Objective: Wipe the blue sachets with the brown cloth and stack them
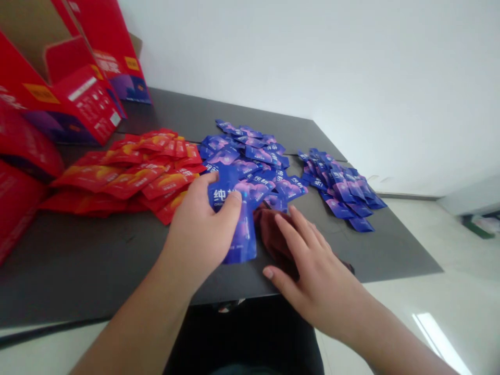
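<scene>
My left hand (203, 224) is closed on a small stack of blue pouches (240, 229) at the near edge of the middle blue pile (250, 161), thumb on top of them. Just to its right, my right hand (308, 265) lies with fingers stretched out flat over a dark red cloth-like thing (273, 232) on the dark table (97, 260). It holds nothing.
A pile of red pouches (128, 172) lies to the left. A second blue pouch pile (339, 185) lies to the right. Open red cartons (66, 78) stand at the back left. A white wall runs behind; pale floor shows to the right.
</scene>
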A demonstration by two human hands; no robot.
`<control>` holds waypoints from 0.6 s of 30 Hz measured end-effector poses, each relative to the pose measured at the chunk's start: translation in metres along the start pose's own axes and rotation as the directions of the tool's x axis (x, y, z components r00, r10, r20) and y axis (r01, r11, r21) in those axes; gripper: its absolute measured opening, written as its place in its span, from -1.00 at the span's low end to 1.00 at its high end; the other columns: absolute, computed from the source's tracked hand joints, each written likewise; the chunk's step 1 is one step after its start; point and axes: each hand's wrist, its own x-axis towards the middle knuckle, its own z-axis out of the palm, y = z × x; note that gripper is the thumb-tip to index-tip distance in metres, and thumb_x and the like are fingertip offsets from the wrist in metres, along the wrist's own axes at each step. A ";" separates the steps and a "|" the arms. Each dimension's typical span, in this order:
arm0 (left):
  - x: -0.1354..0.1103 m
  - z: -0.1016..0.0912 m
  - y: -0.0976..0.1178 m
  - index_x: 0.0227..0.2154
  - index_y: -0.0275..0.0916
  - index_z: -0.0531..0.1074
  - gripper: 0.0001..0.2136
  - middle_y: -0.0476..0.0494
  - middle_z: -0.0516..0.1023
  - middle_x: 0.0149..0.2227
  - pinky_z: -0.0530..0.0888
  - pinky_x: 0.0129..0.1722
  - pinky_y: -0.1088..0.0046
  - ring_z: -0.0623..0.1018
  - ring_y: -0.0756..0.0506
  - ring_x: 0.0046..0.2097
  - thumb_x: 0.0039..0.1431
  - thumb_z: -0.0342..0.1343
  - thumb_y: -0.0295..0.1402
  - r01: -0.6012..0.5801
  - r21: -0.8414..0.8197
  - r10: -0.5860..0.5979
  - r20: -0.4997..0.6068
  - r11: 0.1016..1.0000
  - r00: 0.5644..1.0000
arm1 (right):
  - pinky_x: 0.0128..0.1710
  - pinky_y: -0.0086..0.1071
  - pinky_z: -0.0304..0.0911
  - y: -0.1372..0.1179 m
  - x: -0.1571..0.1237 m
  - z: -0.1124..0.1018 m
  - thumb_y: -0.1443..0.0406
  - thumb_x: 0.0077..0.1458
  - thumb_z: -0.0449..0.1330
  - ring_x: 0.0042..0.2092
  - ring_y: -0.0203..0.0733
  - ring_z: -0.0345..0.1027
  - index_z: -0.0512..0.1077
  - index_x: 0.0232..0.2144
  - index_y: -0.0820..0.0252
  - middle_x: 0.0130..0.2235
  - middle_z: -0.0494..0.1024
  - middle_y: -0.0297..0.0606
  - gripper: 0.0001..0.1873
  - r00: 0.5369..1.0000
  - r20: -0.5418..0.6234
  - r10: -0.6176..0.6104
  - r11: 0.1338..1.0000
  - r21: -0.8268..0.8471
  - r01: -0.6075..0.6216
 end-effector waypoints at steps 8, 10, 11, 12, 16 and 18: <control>-0.031 0.003 -0.004 0.47 -0.36 0.14 -0.38 -0.59 0.52 0.29 0.67 0.02 -0.05 0.66 -0.49 0.17 0.46 0.05 -0.21 -0.066 0.258 0.027 0.152 0.964 0.988 | 0.18 0.19 0.47 0.040 -0.014 0.001 0.27 0.45 0.14 0.20 0.18 0.46 0.38 0.35 -0.07 0.28 0.47 -0.02 -0.52 0.999 0.028 0.017 0.999 0.042 -0.019; -0.039 -0.001 -0.011 0.47 -0.38 0.16 -0.35 -0.60 0.39 0.40 0.57 0.20 -0.15 0.51 -0.52 0.35 0.47 0.07 -0.14 -0.189 0.278 0.138 0.193 0.942 0.971 | 0.18 0.13 0.48 0.045 -0.014 -0.001 0.27 0.45 0.15 0.23 0.15 0.46 0.37 0.35 -0.05 0.29 0.47 -0.03 -0.52 1.000 0.011 0.014 0.996 0.088 -0.014; -0.042 -0.005 -0.016 0.49 -0.36 0.14 -0.30 -0.56 0.33 0.45 0.49 0.29 -0.21 0.41 -0.52 0.42 0.44 0.11 -0.09 -0.274 0.276 0.209 0.242 0.921 0.947 | 0.19 0.11 0.49 0.045 -0.015 -0.001 0.28 0.44 0.16 0.24 0.15 0.45 0.36 0.35 -0.05 0.30 0.46 -0.03 -0.52 1.000 -0.002 0.005 0.995 0.105 -0.005; -0.046 -0.009 -0.022 0.51 -0.33 0.09 -0.22 -0.51 0.27 0.49 0.39 0.37 -0.25 0.32 -0.51 0.48 0.40 0.18 -0.03 -0.360 0.259 0.277 0.306 0.896 0.911 | 0.19 0.09 0.49 0.044 -0.016 -0.001 0.29 0.43 0.16 0.26 0.15 0.44 0.35 0.35 -0.05 0.31 0.45 -0.03 -0.50 1.000 -0.017 -0.010 0.993 0.117 0.012; -0.056 -0.018 -0.038 0.57 -0.24 -0.08 0.14 -0.42 0.21 0.54 0.18 0.50 -0.27 0.22 -0.45 0.54 0.13 0.41 0.13 -0.462 0.207 0.313 0.498 0.863 0.809 | 0.26 0.01 0.46 0.028 -0.017 -0.003 0.37 0.41 0.13 0.39 0.11 0.33 0.25 0.44 -0.08 0.42 0.34 -0.05 -0.37 0.994 -0.053 -0.099 0.976 0.189 0.108; -0.058 -0.018 -0.040 0.55 -0.24 -0.02 0.11 -0.40 0.20 0.54 0.19 0.51 -0.23 0.23 -0.41 0.54 0.12 0.42 0.12 -0.438 0.229 0.278 0.506 0.869 0.817 | 0.29 -0.01 0.44 0.015 -0.013 -0.007 0.37 0.41 0.12 0.43 0.08 0.28 0.21 0.48 -0.11 0.46 0.31 -0.10 -0.33 0.988 0.014 -0.156 0.959 0.241 0.149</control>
